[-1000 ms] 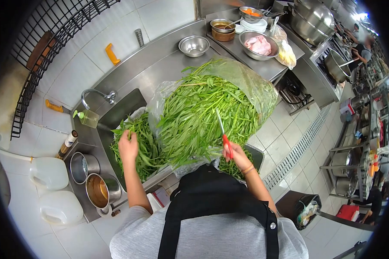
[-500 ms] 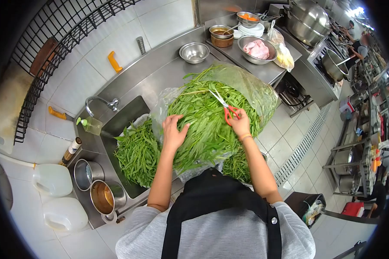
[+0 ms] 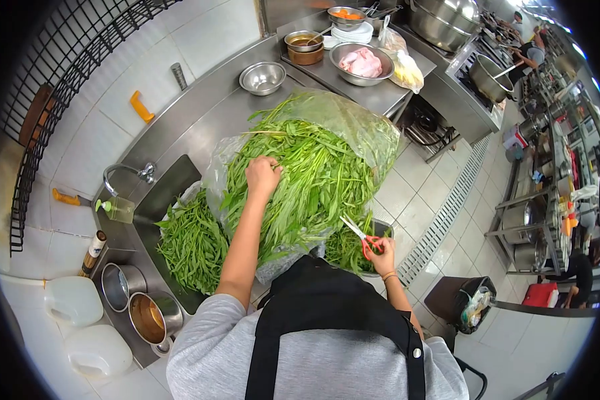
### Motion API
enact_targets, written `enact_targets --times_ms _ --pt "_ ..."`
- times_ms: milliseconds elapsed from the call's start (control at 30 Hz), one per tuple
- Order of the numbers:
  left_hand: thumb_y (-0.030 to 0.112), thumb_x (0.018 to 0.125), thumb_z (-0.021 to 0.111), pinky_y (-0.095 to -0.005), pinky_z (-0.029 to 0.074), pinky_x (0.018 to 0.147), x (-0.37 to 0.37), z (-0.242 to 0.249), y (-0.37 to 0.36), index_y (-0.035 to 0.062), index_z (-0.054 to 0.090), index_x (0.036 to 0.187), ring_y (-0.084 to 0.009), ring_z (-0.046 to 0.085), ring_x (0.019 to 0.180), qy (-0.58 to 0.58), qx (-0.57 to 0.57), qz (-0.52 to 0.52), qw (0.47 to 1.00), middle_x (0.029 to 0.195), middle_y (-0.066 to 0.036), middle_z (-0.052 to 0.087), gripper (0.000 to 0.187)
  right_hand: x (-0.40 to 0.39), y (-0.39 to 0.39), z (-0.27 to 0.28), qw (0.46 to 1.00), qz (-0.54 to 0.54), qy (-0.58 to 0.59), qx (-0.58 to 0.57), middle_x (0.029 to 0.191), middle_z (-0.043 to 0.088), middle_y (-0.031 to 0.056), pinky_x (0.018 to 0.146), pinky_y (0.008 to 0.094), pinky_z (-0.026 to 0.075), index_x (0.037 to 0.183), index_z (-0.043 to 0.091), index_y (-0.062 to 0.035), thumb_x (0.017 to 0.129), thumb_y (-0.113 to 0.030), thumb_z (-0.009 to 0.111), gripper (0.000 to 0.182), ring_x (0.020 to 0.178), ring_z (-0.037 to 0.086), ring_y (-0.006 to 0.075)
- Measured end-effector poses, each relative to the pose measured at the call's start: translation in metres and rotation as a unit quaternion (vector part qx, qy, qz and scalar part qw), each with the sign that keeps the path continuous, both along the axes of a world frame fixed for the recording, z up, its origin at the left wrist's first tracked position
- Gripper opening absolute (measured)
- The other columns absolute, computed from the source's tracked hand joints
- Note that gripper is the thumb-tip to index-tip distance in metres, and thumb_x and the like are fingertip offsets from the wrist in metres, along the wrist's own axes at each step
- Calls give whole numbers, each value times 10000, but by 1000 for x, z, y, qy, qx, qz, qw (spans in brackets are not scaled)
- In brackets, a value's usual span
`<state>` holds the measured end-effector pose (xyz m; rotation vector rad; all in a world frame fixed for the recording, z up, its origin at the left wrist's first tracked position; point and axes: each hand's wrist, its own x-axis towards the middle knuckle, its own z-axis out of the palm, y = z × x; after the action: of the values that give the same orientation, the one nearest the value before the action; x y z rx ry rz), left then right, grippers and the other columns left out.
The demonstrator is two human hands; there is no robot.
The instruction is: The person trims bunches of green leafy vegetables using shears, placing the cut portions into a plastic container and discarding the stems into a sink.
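A big heap of long leafy greens (image 3: 300, 177) lies in an open clear plastic bag (image 3: 353, 120) at the counter's edge. My left hand (image 3: 263, 176) is in the upper left part of the heap, its fingers curled closed around some green stems; the fingertips are partly hidden. Red-handled scissors (image 3: 355, 229) are in my right hand (image 3: 381, 258), low on the right, with the blades slightly apart and pointing up and left. Below the blades, more greens (image 3: 343, 248) fill a container (image 3: 384, 230) beside my apron. Another pile of greens (image 3: 192, 243) rests in the sink to the left.
The sink (image 3: 182, 175) has a faucet (image 3: 130, 172) and a soap bottle (image 3: 119, 209) at its edge. A steel bowl (image 3: 263, 79) stands behind the heap, and a bowl of raw meat (image 3: 361, 65) at the back. A bin (image 3: 455, 300) is on the floor at right.
My right hand has moved down with the scissors, from over the heap to beside the lower container. My left hand has moved up the heap, and its spread fingers have closed. The view has shifted.
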<state>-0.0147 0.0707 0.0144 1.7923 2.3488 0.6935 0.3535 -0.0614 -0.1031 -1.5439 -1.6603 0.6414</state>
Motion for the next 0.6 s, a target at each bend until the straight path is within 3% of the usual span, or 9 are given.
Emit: enact_targets --times_ms 33,67,133,233,333,400,467,533,600 --pt "185 735 687 -397 452 751 -1 8 -2 53 642 845 -281 581 885 -76 -4 -19 997 920 -100 634 177 4 -8 -6 996 -20 22 -86 916 442 105 846 328 393 771 495 -58 592 -33 729 296 940 435 245" --pt "184 741 680 -393 461 728 -3 13 -4 42 634 844 -276 602 850 -152 -9 -37 988 897 -106 644 181 9 -13 -11 996 -20 24 -89 916 442 105 846 328 393 771 495 -58 592 -33 729 296 940 435 245" --pt "173 767 658 -362 468 696 -5 18 -12 14 607 856 -239 630 792 -156 20 -62 986 856 -121 654 189 7 -22 -11 990 -30 72 -121 884 471 98 822 307 400 737 503 -63 598 -48 738 274 922 453 236" --pt "157 844 601 -320 447 702 -5 37 -26 2 569 878 -124 611 785 -437 -57 -66 895 773 -51 625 161 12 -17 -26 984 -7 80 -161 855 512 96 804 319 413 692 507 -65 594 -71 755 267 908 475 242" --pt "219 828 618 -333 447 686 -17 17 -31 -7 570 878 -177 599 785 -412 -64 -63 907 802 -59 605 236 14 -6 -34 979 21 65 -193 844 529 98 782 340 428 661 494 -60 593 -70 757 271 877 505 250" --pt "235 823 621 -329 434 737 -25 9 -40 0 579 889 -200 567 812 -327 -1 -81 941 900 -86 593 248 8 3 -35 1000 20 14 14 703 496 18 680 275 429 638 426 -61 596 -55 783 360 687 479 145" --pt "246 817 622 -338 418 791 -30 12 -48 8 584 892 -240 548 883 -272 9 -48 961 985 -119 573 253 1 11 -12 998 43 5 35 698 484 -5 669 237 441 655 417 -73 644 -32 758 344 667 492 103" --pt "195 807 623 -350 413 820 -32 13 -51 14 588 896 -274 546 906 -347 3 -28 938 977 -133 577 205 -7 18 18 943 82 261 -188 718 477 -29 650 208 436 683 415 -95 705 2 715 316 689 486 71" --pt "127 792 614 -381 406 838 -30 11 -55 24 591 896 -286 536 936 -302 147 -22 942 966 -137 577 148 -28 23 66 911 101 329 -227 709 465 -51 598 177 411 700 408 -112 754 9 680 303 638 449 35"
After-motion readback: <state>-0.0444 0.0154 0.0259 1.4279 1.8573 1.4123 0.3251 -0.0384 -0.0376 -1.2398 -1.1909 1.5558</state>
